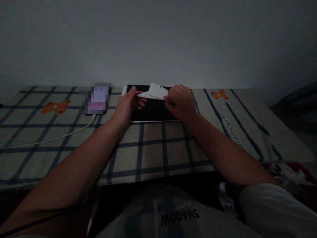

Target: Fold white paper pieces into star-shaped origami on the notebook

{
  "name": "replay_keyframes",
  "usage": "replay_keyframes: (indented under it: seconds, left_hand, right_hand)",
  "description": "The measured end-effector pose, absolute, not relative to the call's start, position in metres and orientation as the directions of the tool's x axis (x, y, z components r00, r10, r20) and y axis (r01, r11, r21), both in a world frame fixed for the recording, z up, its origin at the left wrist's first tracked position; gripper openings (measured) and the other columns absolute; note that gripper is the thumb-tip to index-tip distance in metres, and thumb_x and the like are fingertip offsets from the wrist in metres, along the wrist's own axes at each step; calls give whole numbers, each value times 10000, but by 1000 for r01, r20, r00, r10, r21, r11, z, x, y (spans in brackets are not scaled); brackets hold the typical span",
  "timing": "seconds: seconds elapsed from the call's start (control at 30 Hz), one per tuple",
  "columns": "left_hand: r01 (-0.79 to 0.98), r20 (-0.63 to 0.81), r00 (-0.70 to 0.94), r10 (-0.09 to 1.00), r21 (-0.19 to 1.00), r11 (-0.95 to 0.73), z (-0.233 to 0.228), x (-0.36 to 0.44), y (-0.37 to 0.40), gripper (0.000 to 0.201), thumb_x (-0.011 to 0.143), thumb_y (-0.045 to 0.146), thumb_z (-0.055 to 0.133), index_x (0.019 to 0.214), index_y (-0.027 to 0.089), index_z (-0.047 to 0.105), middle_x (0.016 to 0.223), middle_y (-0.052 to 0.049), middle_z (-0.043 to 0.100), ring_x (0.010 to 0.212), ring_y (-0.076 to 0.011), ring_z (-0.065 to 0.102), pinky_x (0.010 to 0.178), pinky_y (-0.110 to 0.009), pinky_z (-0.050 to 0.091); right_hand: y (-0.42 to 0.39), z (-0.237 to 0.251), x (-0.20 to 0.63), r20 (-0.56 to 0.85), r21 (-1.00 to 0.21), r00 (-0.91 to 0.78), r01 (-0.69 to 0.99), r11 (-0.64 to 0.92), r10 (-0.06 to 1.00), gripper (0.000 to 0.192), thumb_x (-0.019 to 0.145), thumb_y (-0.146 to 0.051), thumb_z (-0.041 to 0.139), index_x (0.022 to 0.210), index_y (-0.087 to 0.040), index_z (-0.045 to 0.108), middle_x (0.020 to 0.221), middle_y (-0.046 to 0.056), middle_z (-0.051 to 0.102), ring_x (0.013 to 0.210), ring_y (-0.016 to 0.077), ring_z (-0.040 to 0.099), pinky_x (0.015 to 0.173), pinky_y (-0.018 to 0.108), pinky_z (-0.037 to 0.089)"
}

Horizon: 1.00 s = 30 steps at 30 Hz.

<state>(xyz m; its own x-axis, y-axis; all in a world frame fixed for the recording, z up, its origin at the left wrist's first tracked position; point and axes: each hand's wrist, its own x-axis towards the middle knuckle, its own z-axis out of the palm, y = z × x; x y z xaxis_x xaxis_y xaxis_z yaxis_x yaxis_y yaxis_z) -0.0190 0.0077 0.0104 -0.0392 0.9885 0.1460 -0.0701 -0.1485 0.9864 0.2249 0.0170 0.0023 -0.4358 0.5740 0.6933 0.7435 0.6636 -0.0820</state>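
head view: we are mid-fold. left hand (127, 105) and right hand (180, 101) pinch the folded white paper (155, 92) above the black board (151, 110). next, we judge, needs an aligned, firmly pressed crease.

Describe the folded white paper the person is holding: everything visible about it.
The folded paper is white and looks like thin, plain sheet paper, creased into an angular, pointed shape with a raised flap at the top. It is held just above a black rectangular board on the checked cloth. The left hand pinches its left tip; the right hand grips its right end. Dim light hides any finer creases.
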Motion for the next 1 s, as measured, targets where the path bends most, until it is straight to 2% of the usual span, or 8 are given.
replay_keyframes:
  seconds: [0.2,0.37,0.47,0.57,0.67,0.77,0.93,1.0]
  left_hand:
    - [103,207,-32,978,974,-203,13,-10,-7,266,792,423,897,807,201,750,818,-33,766,720,-161,670,642,-260,527]
    - [42,93,-85,992,995,-90,14,-6,-6,150,784,184,818,710,190,688,680,8,681,642,-124,639,600,-217,487]
    - [16,54,-101,993,998,-53,16,-6,-5,185,780,124,760,653,185,640,643,13,667,594,-101,609,561,-190,451]
    - [61,76,-143,987,996,-68,18,-7,-4,211,770,100,732,624,190,609,599,20,656,543,-94,570,546,-192,445]
    - [91,126,-156,980,989,-113,17,-9,-2,207,761,117,740,636,200,599,576,29,637,533,-105,569,548,-207,460]
    - [99,165,-109,980,983,-154,13,-11,0,179,754,148,758,672,205,609,595,30,641,547,-112,586,561,-215,478]
    - [-18,227,91,970,974,-227,8,-15,0,194,732,270,805,858,214,669,706,21,684,597,-122,619,600,-234,517]
    - [-99,234,197,952,971,-218,7,-16,0,401,718,319,812,1093,234,697,803,17,720,647,-139,647,629,-256,541]
  right_hand:
    - [10,1,212,634,90,-530,773,628,562,108,1038,-207,553,1009,-238,652,1037,103,676,1092,324,591,960,498,462]
    - [7,-1,207,625,153,-605,715,682,493,167,1068,-236,548,998,-235,699,1051,96,692,1080,306,577,924,476,415]
    - [5,-1,208,616,117,-647,640,760,450,252,1071,-448,609,1041,-234,738,1088,100,703,1088,311,587,950,489,414]
    - [5,-1,209,653,-31,-592,601,798,472,414,1051,-619,596,1144,-251,762,1150,106,706,1120,320,604,1014,524,433]
    - [13,-3,212,719,-259,-396,611,748,572,435,1082,-595,530,1285,-270,736,1227,119,704,1182,326,613,1062,550,473]
    - [26,-8,217,688,-506,-220,538,674,692,537,1013,-652,631,1362,-250,701,1223,122,727,1103,301,659,999,517,556]
    - [37,-12,220,417,-862,-168,239,448,893,381,891,-572,773,1041,-222,777,960,53,776,875,220,692,852,414,587]
    - [34,-10,219,340,-920,-171,140,365,925,336,847,-530,805,984,-225,780,915,32,774,848,205,681,804,385,575]
